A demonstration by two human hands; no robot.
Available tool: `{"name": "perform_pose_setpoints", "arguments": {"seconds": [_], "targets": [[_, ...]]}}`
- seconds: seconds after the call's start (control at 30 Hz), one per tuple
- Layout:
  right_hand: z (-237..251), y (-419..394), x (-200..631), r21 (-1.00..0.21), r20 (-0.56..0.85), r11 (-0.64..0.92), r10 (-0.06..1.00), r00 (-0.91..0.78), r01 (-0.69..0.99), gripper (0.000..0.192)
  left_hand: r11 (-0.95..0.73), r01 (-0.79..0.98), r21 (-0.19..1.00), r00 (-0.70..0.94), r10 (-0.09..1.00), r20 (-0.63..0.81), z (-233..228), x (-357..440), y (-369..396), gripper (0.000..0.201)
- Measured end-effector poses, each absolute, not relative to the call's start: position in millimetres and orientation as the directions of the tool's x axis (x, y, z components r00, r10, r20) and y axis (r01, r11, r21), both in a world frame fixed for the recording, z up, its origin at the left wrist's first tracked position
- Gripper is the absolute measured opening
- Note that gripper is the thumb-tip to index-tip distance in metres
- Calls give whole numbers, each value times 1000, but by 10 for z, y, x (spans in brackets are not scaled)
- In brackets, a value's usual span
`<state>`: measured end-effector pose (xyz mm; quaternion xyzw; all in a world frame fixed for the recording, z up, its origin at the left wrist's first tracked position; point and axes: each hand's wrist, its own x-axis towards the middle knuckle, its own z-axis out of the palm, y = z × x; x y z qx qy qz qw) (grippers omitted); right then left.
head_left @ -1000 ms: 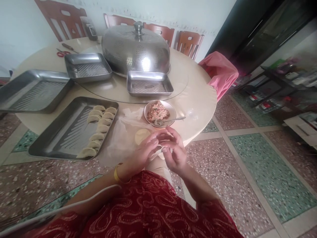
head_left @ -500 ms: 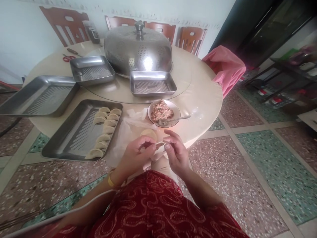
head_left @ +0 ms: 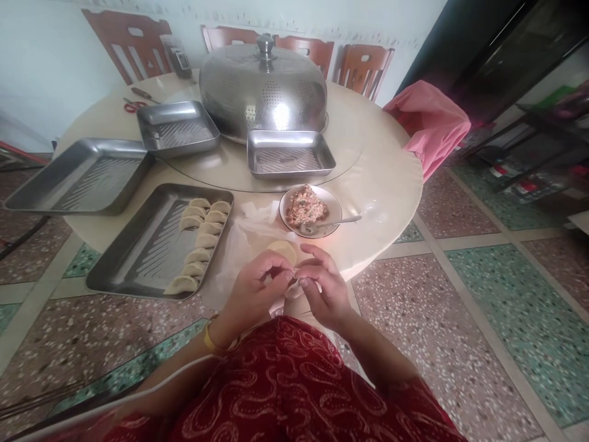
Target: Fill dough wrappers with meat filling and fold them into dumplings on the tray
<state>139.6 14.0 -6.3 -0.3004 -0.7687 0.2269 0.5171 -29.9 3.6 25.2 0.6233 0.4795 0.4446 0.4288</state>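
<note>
The left hand (head_left: 252, 288) and right hand (head_left: 322, 288) have come together; their fingers (head_left: 294, 274) pinch shut a small, pale, folded dumpling (head_left: 293, 286) between them.

Round table (head_left: 381, 184): domed steel cover (head_left: 263, 83) at far centre. Three empty steel trays: large far left (head_left: 83, 175), small (head_left: 177, 127) left of cover, small (head_left: 289, 153) near side of cover. Scissors (head_left: 134, 106) far left. Wooden chairs (head_left: 363, 70) behind. Pink cloth (head_left: 430, 123) right of table. Speckled tile floor (head_left: 483, 294).
</note>
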Motion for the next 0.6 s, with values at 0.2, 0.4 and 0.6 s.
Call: {"name": "perform_pose_setpoints", "arguments": {"seconds": [0.2,0.4,0.6], "targets": [[-27,127,1353,-659,661,710,704,-260,248,16,-268,170,948,173,956,239,211,-321,44,3],[-14,116,1326,-664,660,703,712,-241,256,15,-330,140,934,208,932,298,192,-341,47,7],[-19,109,1335,-686,630,677,736,-246,267,21,-355,169,920,243,919,310,242,-336,42,8]]}}
